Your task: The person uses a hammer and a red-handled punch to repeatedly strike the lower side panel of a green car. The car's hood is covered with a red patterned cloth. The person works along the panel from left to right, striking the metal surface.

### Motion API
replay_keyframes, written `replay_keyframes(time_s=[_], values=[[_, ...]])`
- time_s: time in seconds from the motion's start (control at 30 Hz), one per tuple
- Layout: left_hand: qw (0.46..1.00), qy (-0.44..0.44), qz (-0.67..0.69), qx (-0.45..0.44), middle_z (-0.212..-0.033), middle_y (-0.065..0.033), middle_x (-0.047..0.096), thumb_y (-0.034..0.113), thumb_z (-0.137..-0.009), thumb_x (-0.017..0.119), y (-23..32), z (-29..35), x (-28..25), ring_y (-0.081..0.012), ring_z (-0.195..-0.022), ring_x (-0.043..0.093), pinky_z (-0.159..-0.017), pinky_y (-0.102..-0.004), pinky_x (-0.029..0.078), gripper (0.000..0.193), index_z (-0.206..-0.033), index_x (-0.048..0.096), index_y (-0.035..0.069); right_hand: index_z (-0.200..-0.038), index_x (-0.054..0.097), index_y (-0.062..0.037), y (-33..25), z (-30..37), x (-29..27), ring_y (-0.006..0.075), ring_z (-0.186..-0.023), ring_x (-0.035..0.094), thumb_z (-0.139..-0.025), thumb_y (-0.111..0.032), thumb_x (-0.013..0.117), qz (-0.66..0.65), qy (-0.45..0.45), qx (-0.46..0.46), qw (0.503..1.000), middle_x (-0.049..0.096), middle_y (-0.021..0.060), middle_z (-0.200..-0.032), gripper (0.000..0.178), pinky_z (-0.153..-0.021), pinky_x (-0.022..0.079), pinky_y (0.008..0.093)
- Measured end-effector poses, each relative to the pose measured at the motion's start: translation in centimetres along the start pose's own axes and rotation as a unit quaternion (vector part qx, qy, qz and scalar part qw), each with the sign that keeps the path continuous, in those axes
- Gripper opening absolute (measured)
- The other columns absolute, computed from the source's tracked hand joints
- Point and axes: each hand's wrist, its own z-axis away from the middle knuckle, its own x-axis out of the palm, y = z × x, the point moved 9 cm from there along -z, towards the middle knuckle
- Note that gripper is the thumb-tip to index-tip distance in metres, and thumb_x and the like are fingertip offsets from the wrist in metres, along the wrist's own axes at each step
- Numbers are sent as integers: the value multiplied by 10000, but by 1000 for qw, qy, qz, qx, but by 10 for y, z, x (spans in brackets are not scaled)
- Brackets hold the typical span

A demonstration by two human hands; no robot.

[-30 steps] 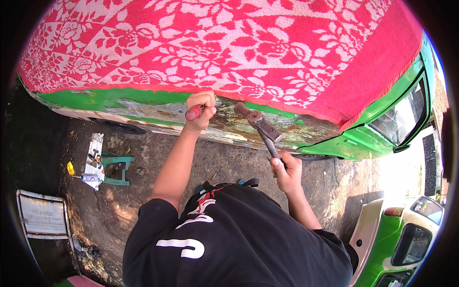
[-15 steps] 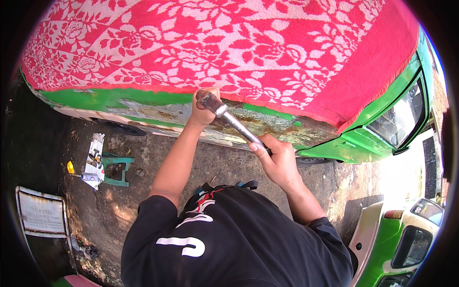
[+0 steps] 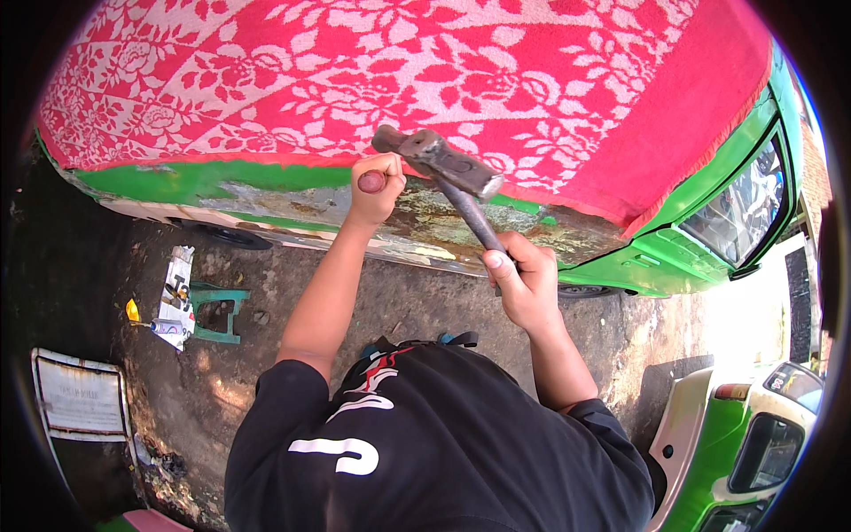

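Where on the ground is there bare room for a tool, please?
Bare ground lies between the green stool and the left forearm; another patch between the right forearm and the vehicle at lower right. Crowded: by the stool (sheet, can) and at the rusty panel (left hand, right hand, hammer).

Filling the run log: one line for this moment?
left grip: closed on red-ended tool | right grip: closed on hammer, apart from red-ended tool | surroundings: patterned red cloth over green vehicle
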Motion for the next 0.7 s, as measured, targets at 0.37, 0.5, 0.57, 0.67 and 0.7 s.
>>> replay_keyframes(time_s=[0.37,0.5,0.57,0.67,0.7], values=[[997,21,80,-9,-618,-21,397,-58,-765,481,-1,4,-14,-113,-580,380,-537,-279,329,221,-629,329,27,-828,619,-5,54,22,-10,78,-503,510,-969,-268,597,-143,35,69,987,538,2,-559,299,-482,405,257],[995,31,91,-8,-610,-25,397,-63,-754,476,0,4,-15,-116,-573,386,-537,-280,332,211,-623,334,22,-817,619,-3,55,21,-10,77,-502,509,-967,-267,599,-123,24,68,990,537,0,-556,304,-477,403,258],[997,23,74,-2,-609,-30,407,-67,-743,477,4,3,-12,-119,-570,397,-536,-281,337,205,-620,337,19,-812,620,-4,56,21,-11,77,-501,508,-966,-265,600,-115,23,72,990,537,-1,-556,305,-475,402,258],[999,6,39,1,-601,-40,426,-74,-726,482,7,-1,-7,-124,-563,415,-531,-282,344,201,-612,341,14,-807,621,-4,57,20,-11,77,-498,504,-966,-259,601,-117,27,71,990,538,-1,-556,301,-473,399,258],[999,3,38,3,-599,-43,429,-76,-722,481,7,-1,-7,-125,-561,418,-530,-282,346,201,-610,341,12,-807,622,-4,57,20,-11,77,-498,503,-966,-256,601,-116,26,71,990,538,-1,-556,299,-473,398,258]])
